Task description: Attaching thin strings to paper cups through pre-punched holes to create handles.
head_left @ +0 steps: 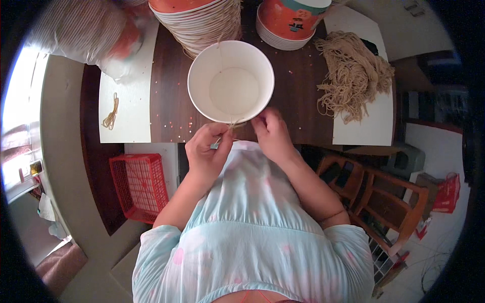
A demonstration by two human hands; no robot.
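Observation:
A white-lined paper bucket (pixel 231 91) stands on the dark table in front of me, its round mouth facing up. A strand of tan string (pixel 235 122) shows at the bucket's near rim, and a thin bit lies over the far rim. My left hand (pixel 208 149) is closed in a pinch on this string, just below the near rim. My right hand (pixel 273 135) is against the bucket's near right side with its fingers curled together. What lies between the right fingertips is hidden by the hand.
Nested buckets wound with string (pixel 199 25) stand at the back; another orange bucket stack (pixel 287 25) is right of them. A heap of tan strings (pixel 351 73) lies at right, a small string bundle (pixel 110 112) at left. Below are a red crate (pixel 139 187) and a wooden chair (pixel 389 202).

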